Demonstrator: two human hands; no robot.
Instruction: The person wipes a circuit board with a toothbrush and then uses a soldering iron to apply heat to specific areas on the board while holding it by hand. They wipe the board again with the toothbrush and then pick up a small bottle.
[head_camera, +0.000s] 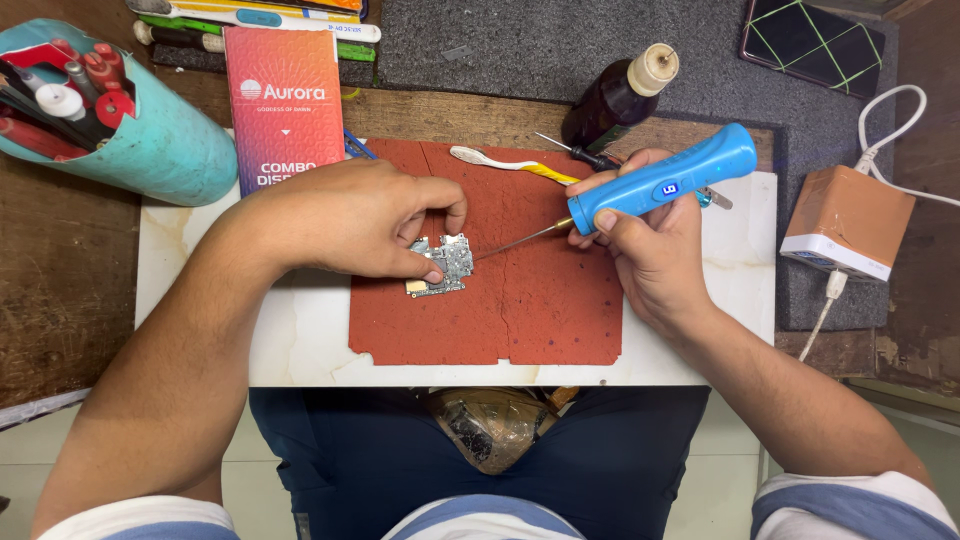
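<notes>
- My left hand (350, 215) pins the small silvery circuit board (443, 266) under thumb and fingertips, near the red mat's (540, 310) left edge
- My right hand (650, 245) is closed round the blue soldering tool (665, 180)
- Its thin tip slants down-left, touching the board's right edge

A teal tool cup (150, 140), dark bottle (618, 98), toothbrush (505, 163) and orange-topped charger (847, 222) surround the mat.
</notes>
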